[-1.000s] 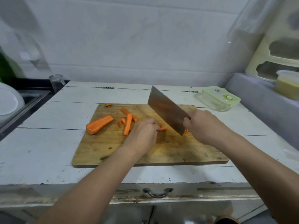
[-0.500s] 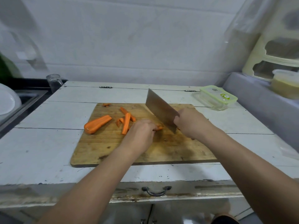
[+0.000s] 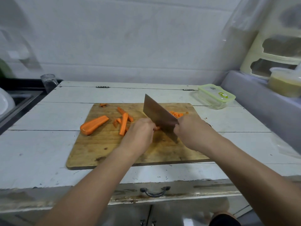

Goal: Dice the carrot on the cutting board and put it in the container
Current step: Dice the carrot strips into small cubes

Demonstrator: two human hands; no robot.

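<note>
A wooden cutting board [image 3: 97, 154] lies on the white counter. On it sit a large carrot half [image 3: 93, 125], several carrot sticks [image 3: 123, 121] and a small stub [image 3: 103, 105] at the far edge. My left hand [image 3: 138, 136] pinches a short carrot strip [image 3: 157, 128] against the board. My right hand [image 3: 189, 130] grips the handle of a cleaver [image 3: 158, 117], whose blade stands right beside my left fingers on the strip. Behind the blade lies a small pile of diced carrot [image 3: 176, 114]. A clear container with a green lid [image 3: 214, 97] stands at the far right.
A glass jar [image 3: 48, 82] stands at the counter's far left by a dark sink [image 3: 19, 101]. A grey ledge [image 3: 260, 101] with a tub [image 3: 285, 83] and a cream rack runs along the right. A drawer handle [image 3: 154, 191] sits below the counter's front edge.
The cleaver dropped from a raised tilt down onto the strip beside my left fingers. A pile of diced carrot shows behind the blade now.
</note>
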